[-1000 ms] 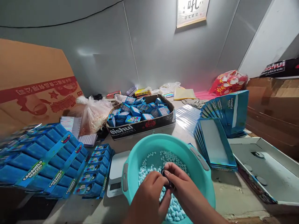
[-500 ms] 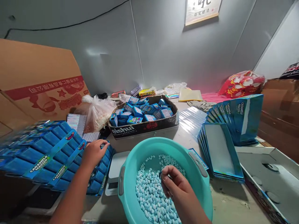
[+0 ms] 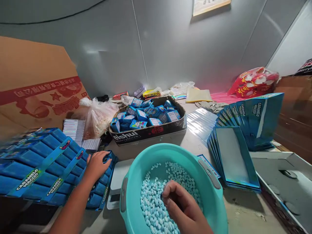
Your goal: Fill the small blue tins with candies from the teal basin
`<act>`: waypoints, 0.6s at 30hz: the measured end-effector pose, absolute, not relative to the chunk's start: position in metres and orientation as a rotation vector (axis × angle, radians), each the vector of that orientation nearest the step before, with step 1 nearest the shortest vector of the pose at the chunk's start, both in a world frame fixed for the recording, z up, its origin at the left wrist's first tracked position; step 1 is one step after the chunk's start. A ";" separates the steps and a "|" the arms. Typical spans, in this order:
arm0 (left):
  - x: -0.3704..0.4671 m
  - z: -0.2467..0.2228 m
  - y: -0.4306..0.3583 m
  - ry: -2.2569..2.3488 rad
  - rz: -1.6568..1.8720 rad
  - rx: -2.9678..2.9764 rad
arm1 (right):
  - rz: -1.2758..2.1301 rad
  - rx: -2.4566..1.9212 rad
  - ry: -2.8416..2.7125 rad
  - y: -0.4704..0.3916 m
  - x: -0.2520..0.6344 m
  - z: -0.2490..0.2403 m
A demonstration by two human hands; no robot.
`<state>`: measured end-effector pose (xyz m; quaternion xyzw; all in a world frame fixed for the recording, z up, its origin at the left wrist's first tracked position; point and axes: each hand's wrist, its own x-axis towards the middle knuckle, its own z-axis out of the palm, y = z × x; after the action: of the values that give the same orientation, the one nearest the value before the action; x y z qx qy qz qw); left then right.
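Note:
Over the turquoise tub [image 3: 168,148], which holds many pale blue candies [image 3: 156,198], my right hand [image 3: 184,206] is closed in a pinch. Something small and dark shows at its fingertips; I cannot make out what it is. My left hand [image 3: 97,167] reaches to the end of a slanted display of blue candy boxes [image 3: 56,169], left of the tub. Its thumb and forefinger curl about the top of a small blue box [image 3: 106,159] that has a dark opening. Other open boxes sit below that hand.
A white scale [image 3: 120,175] stands between display and tub. Behind is a black carton [image 3: 146,135] of loose small boxes, beside a plastic bag [image 3: 98,118]. Nested blue trays [image 3: 232,156] and a white open box [image 3: 280,175] are at right. A large cardboard box [image 3: 36,71] stands left.
My right hand has moved slightly down and left over the candies, still pinched. My left hand stays at the box, with its fingers shifted slightly. The view has shifted a little.

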<state>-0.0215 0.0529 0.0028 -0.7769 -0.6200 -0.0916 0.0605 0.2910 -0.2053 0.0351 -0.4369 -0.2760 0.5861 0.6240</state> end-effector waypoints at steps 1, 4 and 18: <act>-0.022 0.001 0.054 -1.869 -0.280 -2.364 | 1.333 -1.002 -0.658 -0.205 0.291 0.035; -0.022 -0.003 0.055 -1.870 -0.299 -2.373 | 1.309 -1.037 -0.705 -0.205 0.290 0.031; -0.016 0.006 0.062 -1.797 -0.253 -2.401 | 1.299 -1.122 -0.968 -0.207 0.293 0.023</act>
<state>-0.0164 0.0622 0.0059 -0.7960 -0.5958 -0.0839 0.0661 0.2933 -0.2073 0.0234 -0.4745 -0.4094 0.5493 0.5527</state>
